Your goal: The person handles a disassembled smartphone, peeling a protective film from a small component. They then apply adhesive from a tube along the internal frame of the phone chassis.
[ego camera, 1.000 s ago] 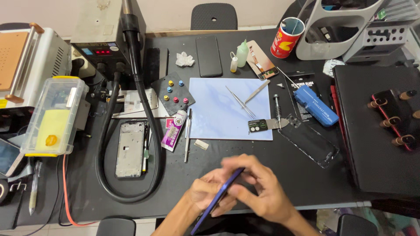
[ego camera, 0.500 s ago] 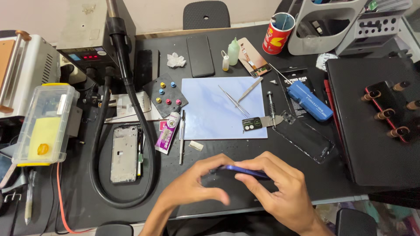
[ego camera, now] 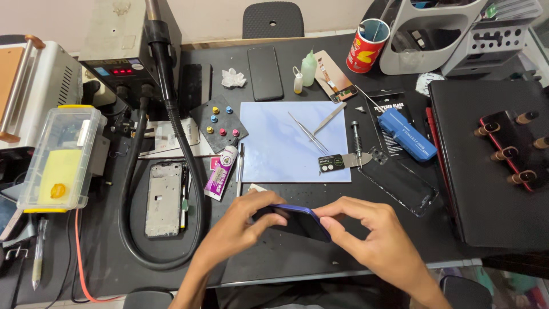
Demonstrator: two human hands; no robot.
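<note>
left hand [ego camera: 237, 229] and right hand [ego camera: 372, 240] clamped on opposite ends of blue-edged phone [ego camera: 297, 220] | held just above black desk [ego camera: 286, 260] near its front edge | long axis left-right, both hands equally near | blue work mat [ego camera: 280, 143] beyond, tweezers [ego camera: 309, 134] on it

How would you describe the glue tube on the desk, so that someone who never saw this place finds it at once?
Start at the pale blue mat in the middle of the dark desk. Just off its lower left corner lies the glue tube, beside a bare metal phone frame ringed by a black hose. It is the only white tube with a pink label there.
</note>
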